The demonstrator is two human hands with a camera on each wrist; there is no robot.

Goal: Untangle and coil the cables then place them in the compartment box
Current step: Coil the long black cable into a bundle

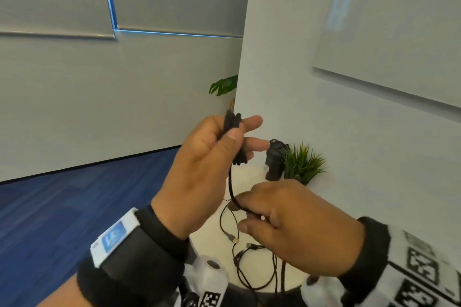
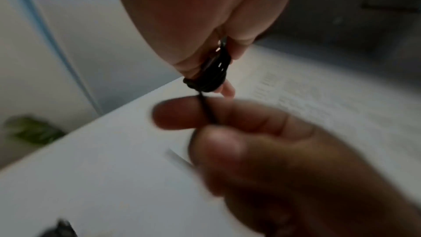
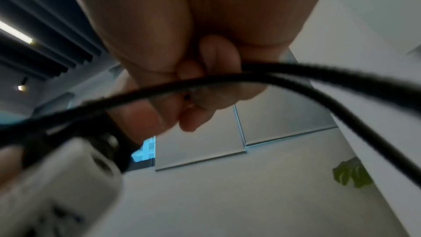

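Holding a small black coil (image 1: pixel 234 137) up in front of the wall, the left hand (image 1: pixel 204 164) pins the bundle between thumb and fingers, with the index and middle fingers stretched out past it. From the coil's lower end a single strand of the same cable (image 1: pixel 230 187) drops down to the right hand (image 1: pixel 294 227), which pinches it between thumb and forefinger just below the left hand. In the left wrist view the coil (image 2: pixel 212 71) shows as several tight black loops clamped at the fingertips, and the strand runs straight down into the right hand's (image 2: pixel 262 150) pinch; that picture is blurred. In the right wrist view the cable (image 3: pixel 227 80) crosses the frame as a thick dark line under the curled fingers (image 3: pixel 216 57).

Below the hands, on the white table (image 1: pixel 252 174), lie more loose cables (image 1: pixel 252 262) in tangled loops near the table's near edge, one with a gold plug end showing. At the table's far edge stand a dark device (image 1: pixel 274 159) and, just beside it by the wall, a small green plant (image 1: pixel 304 164). A larger leaf (image 1: pixel 224 85) shows past the wall's corner. The box cannot be made out in any view.
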